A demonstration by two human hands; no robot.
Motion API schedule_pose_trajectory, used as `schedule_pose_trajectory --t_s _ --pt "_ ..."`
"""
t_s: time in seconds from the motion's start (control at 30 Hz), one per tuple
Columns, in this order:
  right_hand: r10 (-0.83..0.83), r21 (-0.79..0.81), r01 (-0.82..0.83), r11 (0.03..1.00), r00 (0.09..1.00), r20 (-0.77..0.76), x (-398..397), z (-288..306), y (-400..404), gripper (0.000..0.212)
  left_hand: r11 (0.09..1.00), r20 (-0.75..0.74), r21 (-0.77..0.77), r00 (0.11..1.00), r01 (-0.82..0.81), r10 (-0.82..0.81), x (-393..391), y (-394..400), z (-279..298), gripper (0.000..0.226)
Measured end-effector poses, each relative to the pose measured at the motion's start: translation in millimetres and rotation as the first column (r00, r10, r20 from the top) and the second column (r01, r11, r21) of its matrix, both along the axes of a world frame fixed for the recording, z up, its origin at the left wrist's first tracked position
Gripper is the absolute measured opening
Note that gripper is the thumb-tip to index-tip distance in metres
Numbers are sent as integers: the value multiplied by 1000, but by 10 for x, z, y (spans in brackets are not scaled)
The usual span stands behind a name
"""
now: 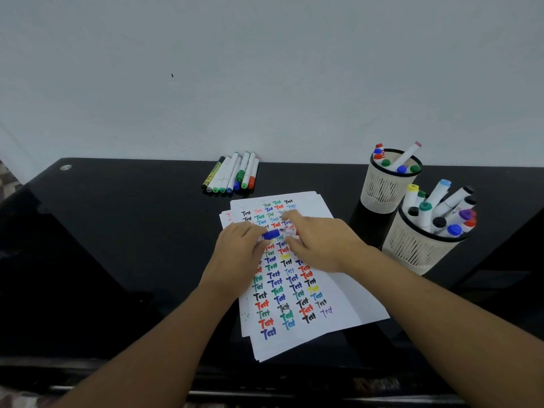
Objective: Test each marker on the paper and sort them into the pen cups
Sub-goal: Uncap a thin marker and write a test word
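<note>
Both hands, left [239, 242] and right [319, 241], grip one marker [278, 233] (blue-capped) over the paper [338, 313].

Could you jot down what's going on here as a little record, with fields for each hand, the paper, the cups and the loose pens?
left hand: grips the blue cap of a marker
right hand: holds the marker's other end, over the paper
paper: white stack, filled with coloured "Test" words
far cup: a few markers
near cup: many markers
untested markers: row lying by the wall
desk: glossy black
</note>
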State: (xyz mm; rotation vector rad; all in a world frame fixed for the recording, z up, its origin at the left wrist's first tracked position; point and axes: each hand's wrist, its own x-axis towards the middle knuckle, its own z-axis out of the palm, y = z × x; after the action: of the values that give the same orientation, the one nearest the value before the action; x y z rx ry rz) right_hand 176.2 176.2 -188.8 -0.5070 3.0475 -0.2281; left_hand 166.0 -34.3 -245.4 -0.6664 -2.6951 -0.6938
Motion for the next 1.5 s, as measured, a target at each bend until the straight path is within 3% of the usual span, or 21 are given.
schedule_pose_trajectory --t_s 0.17,0.27,0.37,0.5,0.6,0.7,0.87,1.13,1.27,1.5 --pt "-183 -417 214 884 976 115 60 73 124 37 995 39 -18 995 -93 94 15 9 22 33" --pt "-264 -723 353 594 934 239 119 45 143 35 994 103 -38 989 -104 107 26 13 24 50" --pt "-206 -807 418 417 908 364 171 -8 173 39 988 111 -141 993 60 -45 39 36 43 53" --pt "-156 -784 359 506 932 327 281 -157 215 51 952 270 -284 962 115 -36 20 65 130 55" --pt "-216 -791 297 535 953 212 318 -228 224 31 939 298 -328 955 109 -6 12 77 153 68" --pt "-260 -822 273 499 953 158 400 -214 215 7 944 308 -317 951 97 6 16 63 151 79" --pt "-316 -860 303 410 932 178 636 -261 225 28 949 327 -303 945 85 19 21 76 159 88" --pt "-414 -853 368 369 887 203 731 -392 257 14 952 350 -297 936 77 34 4 71 139 94" --pt "-435 -842 379 384 879 198 731 -387 256 19 955 357 -288 933 76 33 12 72 149 95" --pt "-391 -812 383 440 896 211 704 -410 269 10 955 352 -287 935 70 38 15 84 153 93"
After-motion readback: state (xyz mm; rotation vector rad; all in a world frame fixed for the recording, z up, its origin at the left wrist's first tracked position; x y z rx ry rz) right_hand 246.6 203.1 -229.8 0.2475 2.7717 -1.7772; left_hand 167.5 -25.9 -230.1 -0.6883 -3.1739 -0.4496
